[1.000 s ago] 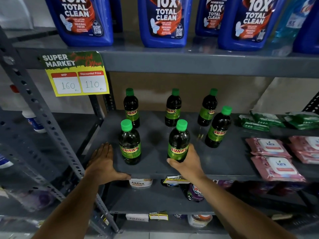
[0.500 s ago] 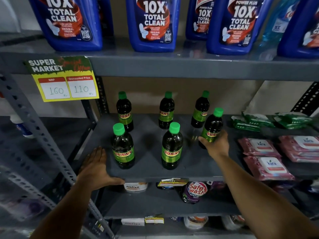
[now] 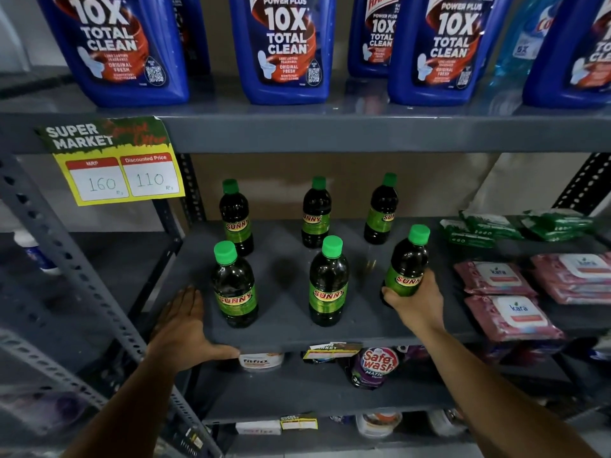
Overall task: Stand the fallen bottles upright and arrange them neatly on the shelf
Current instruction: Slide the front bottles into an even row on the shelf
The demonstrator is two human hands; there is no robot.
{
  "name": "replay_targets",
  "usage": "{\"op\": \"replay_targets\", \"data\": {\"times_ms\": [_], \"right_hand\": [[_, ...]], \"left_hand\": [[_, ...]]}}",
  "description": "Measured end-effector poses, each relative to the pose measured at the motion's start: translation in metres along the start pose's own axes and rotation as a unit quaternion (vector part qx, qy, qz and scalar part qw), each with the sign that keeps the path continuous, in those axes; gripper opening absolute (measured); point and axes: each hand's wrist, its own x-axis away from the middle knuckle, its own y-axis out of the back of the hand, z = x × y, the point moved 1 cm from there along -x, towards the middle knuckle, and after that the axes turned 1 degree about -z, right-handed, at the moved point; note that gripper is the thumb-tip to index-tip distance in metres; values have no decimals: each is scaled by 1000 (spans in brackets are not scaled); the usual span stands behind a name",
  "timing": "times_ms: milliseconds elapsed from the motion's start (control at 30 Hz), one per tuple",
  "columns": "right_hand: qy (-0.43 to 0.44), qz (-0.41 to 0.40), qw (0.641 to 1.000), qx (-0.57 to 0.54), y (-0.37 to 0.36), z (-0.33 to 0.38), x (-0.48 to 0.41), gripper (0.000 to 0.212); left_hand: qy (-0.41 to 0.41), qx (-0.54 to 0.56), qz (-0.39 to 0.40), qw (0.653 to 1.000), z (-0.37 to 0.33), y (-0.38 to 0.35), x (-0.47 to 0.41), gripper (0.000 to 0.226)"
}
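Note:
Several dark Sunny bottles with green caps stand upright on the grey shelf (image 3: 284, 335). Three form a back row: back left bottle (image 3: 234, 219), back middle bottle (image 3: 315, 214), back right bottle (image 3: 380, 209). In front stand the front left bottle (image 3: 234, 287) and the front middle bottle (image 3: 329, 284). My right hand (image 3: 415, 304) grips the base of the front right bottle (image 3: 408, 262), which leans slightly right. My left hand (image 3: 185, 325) lies flat on the shelf's front left corner, fingers apart, thumb under the edge, holding no bottle.
Pink wipe packs (image 3: 509, 302) and green packs (image 3: 515, 224) lie to the right on the same shelf. Blue cleaner jugs (image 3: 284, 47) fill the shelf above. A price tag (image 3: 115, 163) hangs at upper left. Pouches and tubs (image 3: 373, 365) sit on the shelf below.
My right hand left the front middle bottle, reached the bottle at the right, gripped it and drew it forward toward the front row. The left hand stayed on the shelf corner.

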Motion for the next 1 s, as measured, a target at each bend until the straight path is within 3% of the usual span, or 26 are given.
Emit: {"op": "replay_targets", "data": {"times_ms": [767, 900, 1000], "right_hand": [[3, 3, 1000, 12, 2, -3, 30, 62], [-6, 17, 1000, 9, 6, 2, 33, 73], [46, 8, 999, 15, 14, 8, 42, 87]], "left_hand": [[0, -4, 32, 999, -1, 6, 4, 170], [-5, 12, 29, 999, -3, 10, 7, 170], [-18, 36, 4, 999, -5, 18, 15, 164]]}}
